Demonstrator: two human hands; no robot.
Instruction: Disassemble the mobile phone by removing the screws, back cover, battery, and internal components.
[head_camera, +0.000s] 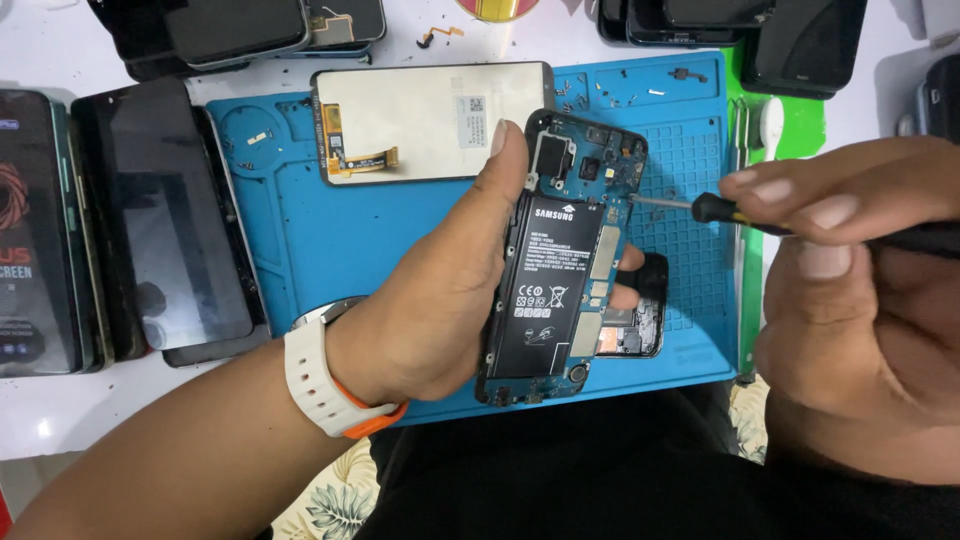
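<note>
Gripping an opened phone (560, 262) by its edges above the blue mat (300, 230), the left hand (440, 300) has its thumb along the left side and fingertips showing at the right. The right hand (850, 290) pinches a screwdriver (760, 215), tip touching the phone's upper right edge. A detached screen (430, 120) lies on the mat behind.

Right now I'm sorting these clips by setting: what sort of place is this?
Most likely a phone repair bench: an opened phone in the left hand, a screwdriver in the right hand, a blue repair mat and phones stacked around.
</note>
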